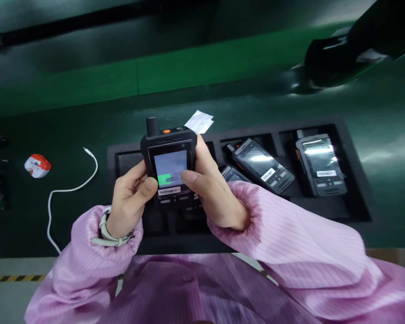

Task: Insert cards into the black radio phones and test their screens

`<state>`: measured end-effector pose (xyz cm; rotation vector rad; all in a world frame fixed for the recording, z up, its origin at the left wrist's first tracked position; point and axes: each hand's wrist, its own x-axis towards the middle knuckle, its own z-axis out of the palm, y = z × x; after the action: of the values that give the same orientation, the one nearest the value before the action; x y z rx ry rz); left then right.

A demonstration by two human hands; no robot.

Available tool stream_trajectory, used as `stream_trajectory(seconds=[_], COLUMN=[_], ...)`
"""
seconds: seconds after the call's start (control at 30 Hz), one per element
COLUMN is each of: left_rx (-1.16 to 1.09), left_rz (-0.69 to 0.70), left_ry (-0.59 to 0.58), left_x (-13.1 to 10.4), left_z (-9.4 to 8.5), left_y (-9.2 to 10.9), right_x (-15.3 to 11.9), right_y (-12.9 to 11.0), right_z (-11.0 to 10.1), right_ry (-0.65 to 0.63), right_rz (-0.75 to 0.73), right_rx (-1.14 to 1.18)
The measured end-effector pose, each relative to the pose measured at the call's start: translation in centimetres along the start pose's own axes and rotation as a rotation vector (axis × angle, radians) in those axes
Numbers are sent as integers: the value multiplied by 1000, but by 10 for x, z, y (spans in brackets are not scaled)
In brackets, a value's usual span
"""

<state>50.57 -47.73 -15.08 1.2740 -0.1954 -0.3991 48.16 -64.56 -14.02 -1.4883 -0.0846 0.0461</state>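
Between both hands is a black handheld radio with a stubby antenna, an orange top button and a lit screen showing a green block. My left hand grips its left side, thumb beside the lower screen edge. Around its right side wraps my right hand, the thumb on the lower right of the screen. Under and beside my hands lies a black compartment tray. One similar radio rests tilted in it, and another radio lies farther right. A further one is partly hidden by my right hand.
Folded white paper sits behind the held radio. On the green table, a white cable curls at left near a red-and-white object. A blurred dark object reaches in at upper right.
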Motion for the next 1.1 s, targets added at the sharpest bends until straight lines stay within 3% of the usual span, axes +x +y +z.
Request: stream_trajectory(seconds=[1.1], left_rx=[-44], left_rz=[40], left_ry=[-11], left_x=[9], left_z=[2], left_y=[1], right_x=[12], right_y=[-2], right_z=[4], right_ry=[-11], right_rz=[-36], right_rx=[24])
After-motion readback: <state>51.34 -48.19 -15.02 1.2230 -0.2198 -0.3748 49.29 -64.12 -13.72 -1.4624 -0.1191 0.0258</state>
